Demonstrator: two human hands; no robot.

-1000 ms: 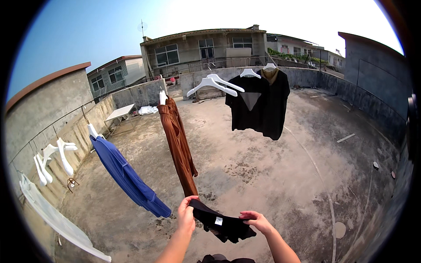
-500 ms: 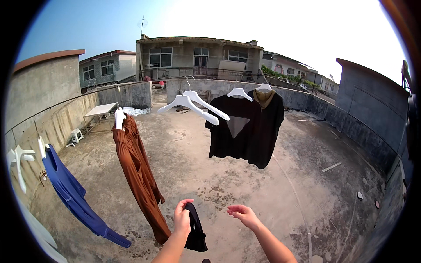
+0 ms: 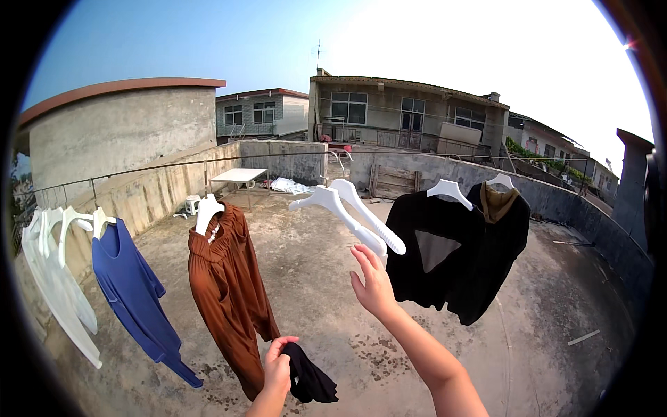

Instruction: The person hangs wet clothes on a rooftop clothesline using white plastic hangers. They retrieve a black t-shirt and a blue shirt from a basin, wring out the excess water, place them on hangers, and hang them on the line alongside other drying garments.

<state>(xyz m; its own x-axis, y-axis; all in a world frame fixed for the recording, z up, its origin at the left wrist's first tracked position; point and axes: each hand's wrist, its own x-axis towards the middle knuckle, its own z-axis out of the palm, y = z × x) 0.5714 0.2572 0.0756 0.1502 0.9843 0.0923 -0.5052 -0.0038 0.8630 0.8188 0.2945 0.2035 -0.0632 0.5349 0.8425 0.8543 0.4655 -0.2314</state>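
Concrete floor: sunlit, walled round.
Black cloth: low in front, drooping beside the brown garment.
Left hand: fingers closed on the black cloth.
Right hand: held high, forearm slanting up, fingers open at the white hangers; touching, I can't tell.

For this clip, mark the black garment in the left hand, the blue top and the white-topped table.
Black garment point(image 3: 313, 375), head view: on its dangling cloth.
Blue top point(image 3: 135, 285), head view: middle of its body.
White-topped table point(image 3: 240, 175), head view: on the tabletop.
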